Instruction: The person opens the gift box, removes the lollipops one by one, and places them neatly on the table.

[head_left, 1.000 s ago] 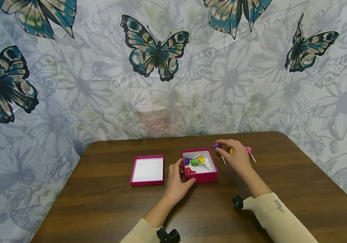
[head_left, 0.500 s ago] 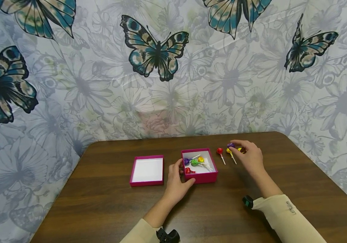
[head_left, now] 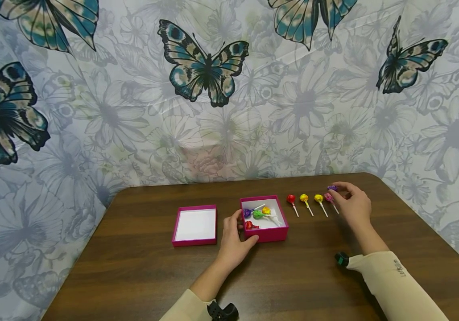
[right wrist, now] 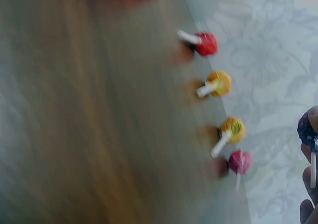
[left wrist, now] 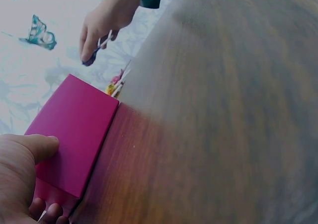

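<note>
My left hand [head_left: 232, 243] holds the pink box [head_left: 267, 235] at its left side, thumb on the front wall and fingers around the side. Inside the open box lie several wrapped lollipops, among them a green lollipop [head_left: 257, 214] and a red lollipop [head_left: 249, 225]. My right hand [head_left: 355, 207] pinches a purple lollipop [right wrist: 306, 129] by its wrapped head, above the table's back right part. Below it a pink lollipop [right wrist: 240, 162] ends a row on the table, after a red lollipop [right wrist: 206, 44] and two yellow lollipops [right wrist: 233, 129].
A white-lined box lid [head_left: 195, 225] with a pink rim lies left of the box on the brown wooden table [head_left: 133, 267]. Behind the table's back edge hangs a butterfly-print cloth [head_left: 209, 133].
My right hand has carried the purple lollipop rightward, past the red and yellow lollipops to above the pink one. My left hand and the box have stayed in place.
</note>
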Motion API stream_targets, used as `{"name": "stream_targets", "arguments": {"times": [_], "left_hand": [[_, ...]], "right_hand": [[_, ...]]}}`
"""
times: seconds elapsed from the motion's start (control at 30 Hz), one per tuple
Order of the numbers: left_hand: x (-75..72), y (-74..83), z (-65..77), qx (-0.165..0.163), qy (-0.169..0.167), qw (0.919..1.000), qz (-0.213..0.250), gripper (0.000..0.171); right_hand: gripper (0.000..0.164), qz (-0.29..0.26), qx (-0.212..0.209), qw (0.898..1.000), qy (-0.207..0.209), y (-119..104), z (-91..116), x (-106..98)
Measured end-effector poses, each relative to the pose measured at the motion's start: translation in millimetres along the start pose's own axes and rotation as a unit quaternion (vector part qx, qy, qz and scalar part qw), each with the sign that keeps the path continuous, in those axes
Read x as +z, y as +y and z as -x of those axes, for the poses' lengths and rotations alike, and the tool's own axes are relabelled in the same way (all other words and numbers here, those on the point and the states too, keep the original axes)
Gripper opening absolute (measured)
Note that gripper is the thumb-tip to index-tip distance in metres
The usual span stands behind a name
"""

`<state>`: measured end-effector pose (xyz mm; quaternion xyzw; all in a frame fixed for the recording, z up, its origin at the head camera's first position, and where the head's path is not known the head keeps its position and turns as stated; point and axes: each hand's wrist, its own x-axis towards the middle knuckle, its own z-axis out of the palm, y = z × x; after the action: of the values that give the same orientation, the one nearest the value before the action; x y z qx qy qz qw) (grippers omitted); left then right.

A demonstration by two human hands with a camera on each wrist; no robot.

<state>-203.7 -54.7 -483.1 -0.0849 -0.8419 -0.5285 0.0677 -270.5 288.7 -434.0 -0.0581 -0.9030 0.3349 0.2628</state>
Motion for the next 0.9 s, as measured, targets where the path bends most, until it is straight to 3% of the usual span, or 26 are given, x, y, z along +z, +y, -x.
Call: {"name": "stream_targets", "arguments": {"times": [0.4, 0.7, 0.9], "left_hand": [[-1.2, -2.6, -0.3, -0.004, -0.004, 1.0, -0.001, 0.085], [-0.3, -2.8, 0.3, -0.002, -0.008, 1.0, 0.0, 0.085], [-0.4, -2.1, -0.1, 0.007, -0.004, 1.0, 0.001, 0.085]], "right_hand": [[0.04, 0.024, 0.047, 0.998, -0.031, 24, -19, -7], [0.043, 0.02, 0.102, 0.992, -0.072, 44, -17, 2], [0.044, 0.021, 0.117, 0.99, -0.082, 51, -19, 7]]}}
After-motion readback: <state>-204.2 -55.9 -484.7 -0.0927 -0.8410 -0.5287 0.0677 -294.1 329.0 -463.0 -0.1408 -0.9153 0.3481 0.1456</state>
